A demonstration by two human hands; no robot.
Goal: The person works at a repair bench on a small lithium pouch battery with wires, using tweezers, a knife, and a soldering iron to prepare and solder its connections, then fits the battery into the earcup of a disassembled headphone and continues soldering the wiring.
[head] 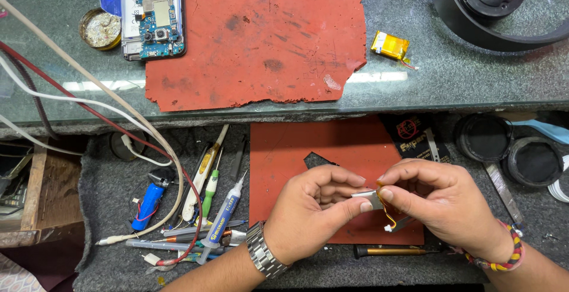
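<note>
**Two hands close on a small silver part over the lower red mat**

Both hands meet above the lower red mat (296, 150) on the grey-lined lower level of the bench (106, 185). The left hand (311, 209), with a metal watch (262, 250) on its wrist, is curled, thumb and forefinger pinching one end of a small flat silver part (368, 197). The right hand (441, 200), wearing a red and yellow braided wristband (504, 256), pinches the other end of the same part between thumb and fingertips. Thin orange and red wires (388, 214) hang from the part and end in a little white plug just above the mat. What exactly the part is, I cannot tell; the fingers cover most of it.

Just below the hands a screwdriver with an amber handle (388, 250) lies along the mat's lower edge. To the left sits a loose heap of tools: a syringe-type tube with a blue label (224, 218), a green-handled screwdriver (208, 191), a blue cylinder with wires (148, 203), and white and red cables (127, 123) looping over them.

On the glass upper level lies a larger torn red mat (261, 37), beside it an opened phone with its circuit board showing (153, 13) and a small round tin (101, 28). A small yellow battery pack (390, 46) rests to the right of that mat, well apart from the hands. Black headphones (492, 7) lie at the far right corner, and two round black ear cushions (510, 150) sit near the right hand
</note>
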